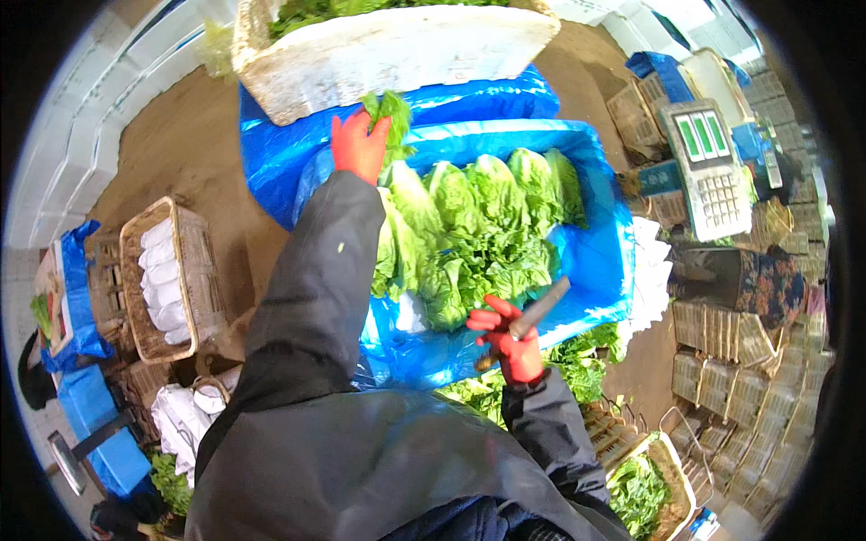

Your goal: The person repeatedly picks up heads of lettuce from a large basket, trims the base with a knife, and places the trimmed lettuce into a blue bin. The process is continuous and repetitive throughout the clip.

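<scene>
My left hand (360, 145), in a red glove, grips a bunch of green lettuce leaves (392, 116) above the far left corner of a blue-lined crate (599, 203). Heads of romaine lettuce (497, 189) lie side by side in that crate, tips and leafy ends packed toward its left and middle. In my right hand (512, 341), also red-gloved, rests a knife (541, 308) with a broad blade pointing up and right. Its handle crosses the palm, while some fingers stand apart from it. This hand is over the crate's near edge.
Beyond stands a white foam box (399, 57) of greens on blue plastic. A weighing scale display (707, 169) is at right, near a person (737, 280). Plastic crates (169, 280) stand at left, and a basket of leaves (639, 494) is at lower right.
</scene>
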Demonstrator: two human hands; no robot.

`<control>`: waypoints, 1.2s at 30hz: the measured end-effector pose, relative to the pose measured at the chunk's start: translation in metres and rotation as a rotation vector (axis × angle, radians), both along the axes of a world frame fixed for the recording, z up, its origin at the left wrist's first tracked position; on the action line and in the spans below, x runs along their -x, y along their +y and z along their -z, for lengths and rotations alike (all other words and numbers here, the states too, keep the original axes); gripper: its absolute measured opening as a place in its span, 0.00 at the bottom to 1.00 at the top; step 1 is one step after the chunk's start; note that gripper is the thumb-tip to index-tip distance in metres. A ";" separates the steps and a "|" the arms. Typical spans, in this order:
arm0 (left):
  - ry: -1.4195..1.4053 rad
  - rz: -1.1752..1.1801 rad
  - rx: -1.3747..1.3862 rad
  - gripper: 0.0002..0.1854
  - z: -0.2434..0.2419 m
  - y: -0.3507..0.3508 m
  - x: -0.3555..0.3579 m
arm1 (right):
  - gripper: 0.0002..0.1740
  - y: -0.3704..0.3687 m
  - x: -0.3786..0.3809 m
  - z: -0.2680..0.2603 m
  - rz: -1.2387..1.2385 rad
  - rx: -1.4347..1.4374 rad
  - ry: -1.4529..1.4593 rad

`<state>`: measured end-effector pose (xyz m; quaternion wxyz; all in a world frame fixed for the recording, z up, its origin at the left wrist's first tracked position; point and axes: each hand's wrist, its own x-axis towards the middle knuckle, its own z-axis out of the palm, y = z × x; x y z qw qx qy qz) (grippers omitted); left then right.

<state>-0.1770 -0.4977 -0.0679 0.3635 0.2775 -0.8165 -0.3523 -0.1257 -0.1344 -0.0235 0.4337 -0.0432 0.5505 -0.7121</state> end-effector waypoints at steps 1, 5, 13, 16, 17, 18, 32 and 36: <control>0.270 0.041 0.086 0.09 -0.018 0.024 -0.003 | 0.37 0.015 -0.003 -0.002 0.041 -0.014 -0.015; 0.199 0.692 0.247 0.28 -0.088 0.177 -0.038 | 0.32 0.063 -0.006 -0.001 0.324 0.187 -0.148; -0.492 0.191 0.244 0.39 0.031 0.139 -0.074 | 0.32 0.238 -0.141 0.069 0.909 -0.387 -0.441; -0.689 -0.140 0.223 0.50 0.100 0.101 -0.063 | 0.33 0.280 -0.214 0.086 0.941 -0.304 -0.659; -0.675 -0.144 0.183 0.49 0.116 0.094 -0.057 | 0.33 0.286 -0.238 0.085 0.945 -0.332 -0.670; -0.575 -0.113 0.175 0.48 0.126 0.080 -0.057 | 0.32 0.290 -0.254 0.082 0.879 -0.310 -0.665; -0.549 0.183 0.206 0.39 0.099 0.130 -0.040 | 0.22 0.561 -0.232 -0.081 0.803 -1.416 0.945; -0.342 0.805 -0.149 0.33 0.034 0.343 -0.070 | 0.25 0.740 -0.130 -0.091 0.848 -1.582 0.859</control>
